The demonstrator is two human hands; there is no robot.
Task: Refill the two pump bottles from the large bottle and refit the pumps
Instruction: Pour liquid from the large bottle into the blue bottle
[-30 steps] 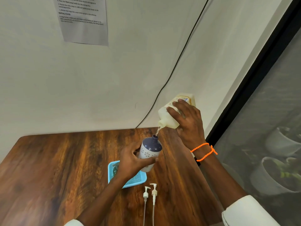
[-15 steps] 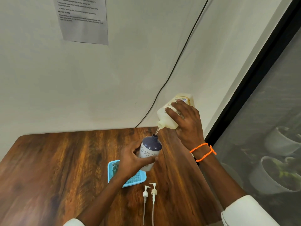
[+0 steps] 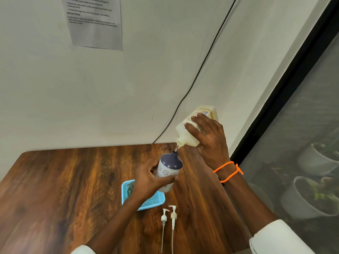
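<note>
The right hand grips the big bottle tipped spout-down near the counter's back edge, a thin stream falling into the open neck of the pump bottle. The left hand wraps that bottle, held above a blue tray. Two pumps lie just nearer the front edge.
</note>
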